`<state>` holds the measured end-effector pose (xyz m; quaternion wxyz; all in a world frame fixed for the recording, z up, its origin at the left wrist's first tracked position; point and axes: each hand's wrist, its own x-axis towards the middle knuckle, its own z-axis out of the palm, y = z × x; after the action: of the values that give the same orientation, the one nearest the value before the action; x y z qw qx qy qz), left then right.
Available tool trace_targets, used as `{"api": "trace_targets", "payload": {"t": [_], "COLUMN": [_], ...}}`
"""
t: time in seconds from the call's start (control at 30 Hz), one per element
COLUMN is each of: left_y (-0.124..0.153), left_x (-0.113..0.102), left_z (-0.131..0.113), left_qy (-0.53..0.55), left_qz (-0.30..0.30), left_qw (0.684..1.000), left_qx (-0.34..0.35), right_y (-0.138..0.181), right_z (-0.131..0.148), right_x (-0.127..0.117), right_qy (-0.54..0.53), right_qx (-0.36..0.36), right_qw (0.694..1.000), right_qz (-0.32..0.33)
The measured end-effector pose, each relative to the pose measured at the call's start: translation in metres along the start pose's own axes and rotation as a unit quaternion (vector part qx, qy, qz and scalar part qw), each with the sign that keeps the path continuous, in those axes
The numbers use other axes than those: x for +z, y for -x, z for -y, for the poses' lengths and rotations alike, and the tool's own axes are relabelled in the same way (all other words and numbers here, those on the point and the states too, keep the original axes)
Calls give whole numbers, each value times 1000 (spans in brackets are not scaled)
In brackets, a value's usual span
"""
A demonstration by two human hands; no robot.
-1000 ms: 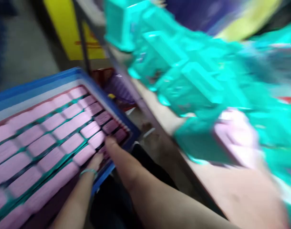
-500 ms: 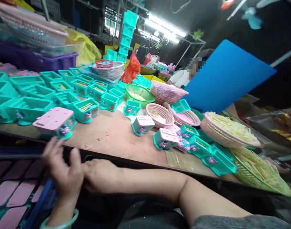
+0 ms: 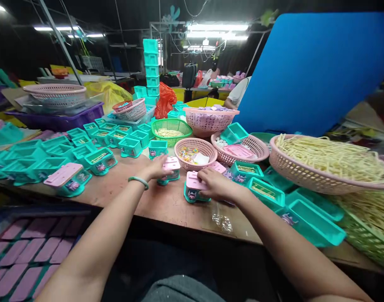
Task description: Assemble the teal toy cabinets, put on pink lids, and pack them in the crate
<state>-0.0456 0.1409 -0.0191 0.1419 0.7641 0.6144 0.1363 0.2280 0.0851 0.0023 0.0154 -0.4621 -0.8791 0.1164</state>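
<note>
My left hand [image 3: 156, 167] is at a teal plastic box with a pink lid [image 3: 171, 164], its fingers closed on the box's near left side. A pale green bangle [image 3: 138, 181] circles the left wrist. Slightly nearer me, my right hand [image 3: 216, 183] has its fingers curled over the right side of a second pink-lidded teal box [image 3: 192, 184]. Both boxes stand upright on the table and carry a small purple figure on the front. A third lidded box [image 3: 66, 176] sits apart at the left table edge. The undersides of my fingers are hidden.
Many open teal boxes [image 3: 99, 156] cover the left of the table [image 3: 123, 193]. Baskets stand behind my hands, one with small colourful pieces [image 3: 195, 156], another with pale strips [image 3: 330, 159]. A crate of lidded boxes [image 3: 31, 247] is below left. A co-worker's sleeve [image 3: 243, 90] shows beyond.
Both hands have moved from together at the table's front edge out over the table, onto two lidded boxes. The view has turned and levelled.
</note>
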Motion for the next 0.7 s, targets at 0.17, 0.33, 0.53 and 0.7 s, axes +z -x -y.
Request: {"api": "trace_targets", "payload": {"t": [0.17, 0.33, 0.53, 0.7], "left_y": [14, 52, 69, 102], "left_x": [-12, -44, -40, -44], "left_z": [20, 68, 74, 95], "left_qy": [-42, -25, 66, 189], "left_qz": [52, 71, 24, -40], "left_qw": [996, 989, 988, 970], "left_qx": [-59, -128, -136, -147], "right_y": [-28, -50, -39, -26], "right_z": [16, 10, 5, 20], "right_x": [6, -10, 0, 24], "right_qy": [-30, -45, -15, 26], "right_qx": [-6, -48, -182, -149], "right_qw": [999, 996, 970, 978], "right_qz": [27, 62, 158, 144]}}
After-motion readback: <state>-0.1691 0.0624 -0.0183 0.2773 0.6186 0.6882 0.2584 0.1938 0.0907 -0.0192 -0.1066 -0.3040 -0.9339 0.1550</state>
